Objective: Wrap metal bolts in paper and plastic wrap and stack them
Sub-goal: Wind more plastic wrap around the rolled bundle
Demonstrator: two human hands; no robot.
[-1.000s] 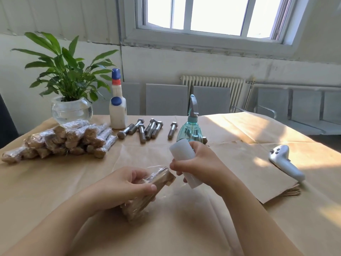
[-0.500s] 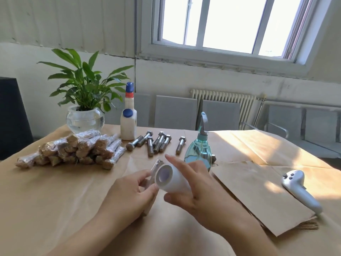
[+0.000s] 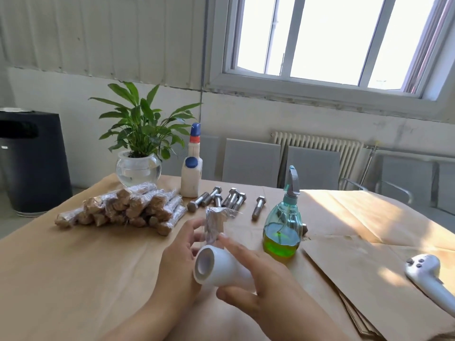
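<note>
My right hand (image 3: 261, 284) grips a white roll of plastic wrap (image 3: 219, 269), its hollow end turned toward me. Just left of it, my left hand (image 3: 179, 257) holds a paper-wrapped bolt (image 3: 214, 226) upright, with clear film bunched around its top. A stack of wrapped bolts (image 3: 128, 210) lies on the table at the left. Several bare metal bolts (image 3: 226, 200) lie behind my hands, near the glue bottle. Brown paper sheets (image 3: 364, 274) are stacked at the right.
A spray bottle (image 3: 283, 230) with green liquid stands right of my hands. A white glue bottle (image 3: 191, 168) and a potted plant (image 3: 140, 143) stand at the back. A white controller (image 3: 428, 276) lies far right. A black bin (image 3: 29, 158) stands left of the table.
The bolt went from lying tilted low in my left hand to standing upright. The roll swung round so that its open end faces me. The camera tilted up.
</note>
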